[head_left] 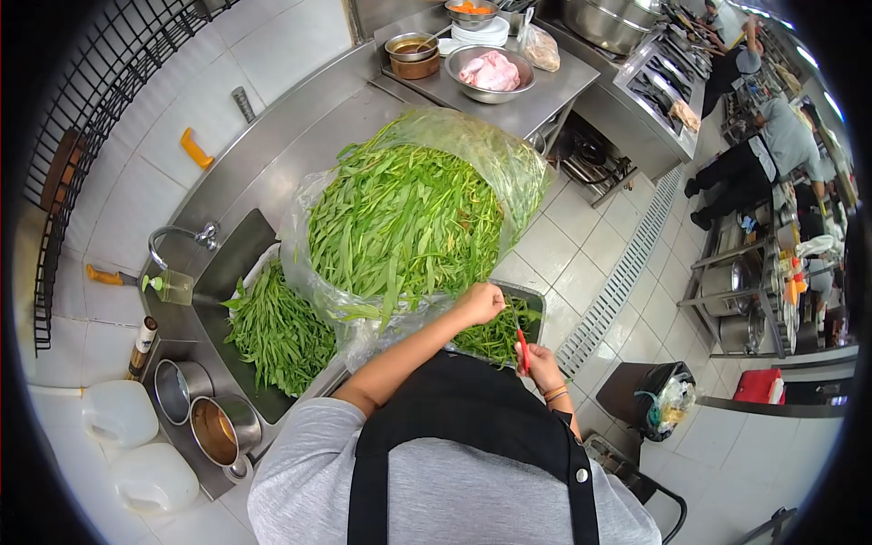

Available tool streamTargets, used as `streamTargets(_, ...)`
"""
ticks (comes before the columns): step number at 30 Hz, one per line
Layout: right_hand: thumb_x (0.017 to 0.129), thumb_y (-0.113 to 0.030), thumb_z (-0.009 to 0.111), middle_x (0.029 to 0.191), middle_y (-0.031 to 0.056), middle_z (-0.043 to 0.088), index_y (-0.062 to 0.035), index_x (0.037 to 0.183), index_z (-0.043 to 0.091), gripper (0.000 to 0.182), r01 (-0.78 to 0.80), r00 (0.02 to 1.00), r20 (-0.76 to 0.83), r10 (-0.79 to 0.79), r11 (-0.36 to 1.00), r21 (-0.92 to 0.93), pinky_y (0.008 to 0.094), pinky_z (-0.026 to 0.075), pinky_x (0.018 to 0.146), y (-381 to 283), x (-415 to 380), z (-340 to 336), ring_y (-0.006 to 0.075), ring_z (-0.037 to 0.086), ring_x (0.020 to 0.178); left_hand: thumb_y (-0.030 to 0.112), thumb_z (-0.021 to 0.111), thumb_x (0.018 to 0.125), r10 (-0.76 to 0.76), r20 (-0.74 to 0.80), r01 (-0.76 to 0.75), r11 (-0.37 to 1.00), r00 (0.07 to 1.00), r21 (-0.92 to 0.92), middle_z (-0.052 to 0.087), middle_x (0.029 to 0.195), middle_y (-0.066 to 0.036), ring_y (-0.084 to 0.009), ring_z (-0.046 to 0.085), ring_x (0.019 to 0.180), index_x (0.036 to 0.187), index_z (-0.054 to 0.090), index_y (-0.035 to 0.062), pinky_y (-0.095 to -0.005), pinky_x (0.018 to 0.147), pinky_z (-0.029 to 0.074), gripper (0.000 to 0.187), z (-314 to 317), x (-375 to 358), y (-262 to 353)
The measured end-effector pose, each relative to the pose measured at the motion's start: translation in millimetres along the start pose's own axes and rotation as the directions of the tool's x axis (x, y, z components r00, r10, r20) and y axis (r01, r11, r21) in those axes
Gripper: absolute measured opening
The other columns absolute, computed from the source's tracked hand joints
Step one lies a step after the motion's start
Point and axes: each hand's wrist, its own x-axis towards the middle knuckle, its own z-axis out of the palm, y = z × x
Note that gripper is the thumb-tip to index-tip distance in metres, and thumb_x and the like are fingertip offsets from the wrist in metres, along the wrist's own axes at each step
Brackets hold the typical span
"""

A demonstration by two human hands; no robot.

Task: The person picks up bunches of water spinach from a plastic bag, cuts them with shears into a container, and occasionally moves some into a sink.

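My right hand (542, 367) is closed around a small red-handled knife (523, 351), its thin blade pointing away from me. Just left of the blade, my left hand (479, 304) is closed in a pinch. What it pinches is too small to make out. Below both hands lies a dark tray (536, 304) holding cut leafy greens (490, 341). Past my left hand, a large clear plastic bag (522, 177) gapes around a big heap of long-leaved greens (409, 218). More of these greens (280, 327) fill part of the sink at my left.
The steel sink (214, 283) has a faucet (186, 238) and metal pots (223, 429) beside it. A steel bowl of raw meat (490, 74) sits on the counter ahead. A lined bin (658, 400) stands at right. Other people (781, 136) work along the far right.
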Motion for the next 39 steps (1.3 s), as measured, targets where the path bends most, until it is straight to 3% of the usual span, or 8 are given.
streamTargets(4, 0.08, -0.044, 0.063, 0.054, -0.0019, 0.048, -0.0079, 0.066, 0.053, 0.04, -0.213, 0.97, -0.146, 0.194, 0.968, -0.134, 0.0208, 0.034, 0.038, 18.6, 1.1, -6.5, 0.008, 0.043, 0.039, 0.004, 0.053, 0.075, 0.164, -0.38, -0.119, 0.983, 0.911, 0.14, 0.058, 0.068, -0.016, -0.0315, 0.058, 0.069, 0.069, 0.056, 0.0024, -0.0372, 0.065, 0.047, 0.007, -10.9, 9.1, -16.2)
streamTargets(6, 0.079, -0.047, 0.063, 0.053, -0.0018, 0.048, -0.0081, 0.065, 0.053, 0.042, -0.275, 0.959, -0.136, 0.251, 0.939, -0.207, 0.0204, 0.034, 0.038, 18.8, -0.9, -11.2, 0.0079, 0.043, 0.039, 0.016, 0.06, 0.078, 0.034, -0.583, 0.054, 0.989, 0.811, 0.134, 0.055, 0.083, -0.015, -0.0314, 0.056, 0.076, 0.08, 0.055, 0.0048, -0.0388, 0.067, 0.046, 0.013, -53.7, -0.7, 17.8)
streamTargets(9, 0.076, -0.051, 0.063, 0.053, -0.0019, 0.048, -0.0088, 0.065, 0.053, 0.045, -0.326, 0.945, -0.126, 0.301, 0.889, -0.323, 0.0203, 0.034, 0.039, 19.1, 5.1, -13.1, 0.0078, 0.043, 0.04, 0.019, 0.063, 0.076, 0.085, -0.772, 0.181, 0.951, 0.63, 0.253, 0.052, 0.089, -0.012, -0.0306, 0.057, 0.074, 0.086, 0.056, 0.0073, -0.0392, 0.062, 0.047, 0.017, -102.9, 11.7, 10.5)
streamTargets(13, 0.076, -0.052, 0.063, 0.055, -0.002, 0.048, -0.009, 0.066, 0.053, 0.045, -0.254, 0.967, -0.084, 0.24, 0.91, -0.328, 0.0209, 0.033, 0.039, 14.3, 18.2, -8.0, 0.0074, 0.043, 0.04, 0.018, 0.065, 0.075, -0.068, -0.766, 0.371, 0.899, 0.639, 0.23, 0.052, 0.091, -0.01, -0.0301, 0.058, 0.078, 0.087, 0.058, 0.0081, -0.0396, 0.065, 0.048, 0.017, -136.5, 29.4, -7.1)
streamTargets(19, 0.083, -0.037, 0.062, 0.057, -0.0043, 0.045, -0.0081, 0.065, 0.051, 0.036, -0.014, 0.995, 0.096, 0.036, 0.975, -0.222, 0.0189, 0.035, 0.044, -43.0, 18.6, 26.1, 0.0048, 0.04, 0.046, 0.018, 0.061, 0.077, -0.043, -0.677, 0.32, 0.902, 0.734, 0.29, 0.058, 0.091, -0.015, -0.0313, 0.058, 0.08, 0.082, 0.057, 0.0044, -0.0413, 0.07, 0.048, 0.015, -140.2, 25.7, -5.3)
streamTargets(22, 0.086, -0.033, 0.058, 0.063, -0.0055, 0.048, -0.0086, 0.071, 0.052, 0.029, 0.175, 0.968, 0.213, -0.13, 0.963, -0.207, 0.018, 0.037, 0.051, -67.3, 15.2, 44.1, 0.0033, 0.043, 0.054, 0.02, 0.061, 0.077, -0.208, -0.534, 0.35, 0.92, 0.82, 0.178, 0.061, 0.085, -0.014, -0.0309, 0.059, 0.079, 0.084, 0.058, 0.0036, -0.0409, 0.071, 0.047, 0.018, -138.5, 14.0, 6.4)
streamTargets(25, 0.086, -0.032, 0.057, 0.065, -0.0053, 0.049, -0.0088, 0.074, 0.053, 0.027, 0.24, 0.928, 0.305, -0.212, 0.969, -0.058, 0.0181, 0.038, 0.052, -82.8, 15.3, 57.9, 0.0036, 0.045, 0.054, 0.021, 0.063, 0.076, -0.03, -0.581, 0.123, 0.985, 0.813, 0.122, 0.064, 0.081, -0.014, -0.0296, 0.061, 0.08, 0.085, 0.058, 0.0026, -0.039, 0.071, 0.048, 0.021, -131.0, -4.2, 5.0)
streamTargets(39, 0.088, -0.039, 0.052, 0.065, 0.0005, 0.052, -0.0073, 0.074, 0.053, 0.035, 0.048, 0.881, 0.453, -0.139, 0.977, 0.207, 0.0228, 0.043, 0.055, -78.8, 12.0, 71.3, 0.0104, 0.05, 0.055, 0.016, 0.064, 0.078, 0.065, -0.652, -0.027, 0.997, 0.755, 0.068, 0.064, 0.083, -0.014, -0.025, 0.063, 0.078, 0.083, 0.059, -0.0003, -0.0321, 0.071, 0.047, 0.018, -108.4, -39.6, 1.5)
